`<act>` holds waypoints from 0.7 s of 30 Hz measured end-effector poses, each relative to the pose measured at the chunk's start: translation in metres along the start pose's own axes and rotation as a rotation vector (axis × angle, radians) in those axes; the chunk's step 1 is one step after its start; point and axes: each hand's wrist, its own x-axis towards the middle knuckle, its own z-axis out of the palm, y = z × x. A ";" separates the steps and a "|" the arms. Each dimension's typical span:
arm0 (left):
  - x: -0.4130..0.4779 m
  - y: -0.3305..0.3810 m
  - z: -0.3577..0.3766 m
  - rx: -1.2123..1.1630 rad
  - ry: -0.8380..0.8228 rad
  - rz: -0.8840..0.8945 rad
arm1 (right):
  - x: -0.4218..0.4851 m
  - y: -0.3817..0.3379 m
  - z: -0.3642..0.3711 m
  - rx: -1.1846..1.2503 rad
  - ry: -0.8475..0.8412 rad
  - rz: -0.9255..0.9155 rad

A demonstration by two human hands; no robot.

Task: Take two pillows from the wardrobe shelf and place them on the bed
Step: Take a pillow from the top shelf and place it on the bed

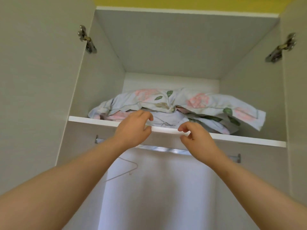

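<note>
Floral pillows (182, 103) piled on the upper wardrobe shelf (249, 140). Just in front, at the shelf's edge, left hand (134, 128) and right hand (197, 138) raised, fingers loosely curled, gripping nothing. Below, a rail (166, 149) with a wire hanger (126, 170).

yellow wall (182, 1) above | grey doors (33, 80) open, metal hinges (87, 39) | rail (166, 149) with wire hanger (126, 170) below

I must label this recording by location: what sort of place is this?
Probably a bedroom at home, seen looking up into an open wardrobe. Floral pillows lie on its upper shelf, and below it runs a hanging rail with a bare wire hanger.
</note>
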 end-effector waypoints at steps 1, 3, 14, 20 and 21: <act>0.007 0.001 0.004 -0.010 -0.004 -0.004 | 0.002 0.005 -0.003 -0.020 0.008 0.013; 0.020 0.001 0.013 -0.036 -0.005 0.003 | 0.011 0.014 -0.006 -0.061 0.035 0.025; 0.092 -0.037 0.056 -0.022 0.066 0.109 | 0.085 0.026 0.026 -0.209 0.113 0.097; 0.130 -0.063 0.076 0.068 0.214 0.121 | 0.121 0.040 0.047 -0.382 0.207 0.104; 0.135 -0.065 0.082 0.153 0.204 0.172 | 0.126 0.044 0.049 -0.446 0.247 0.100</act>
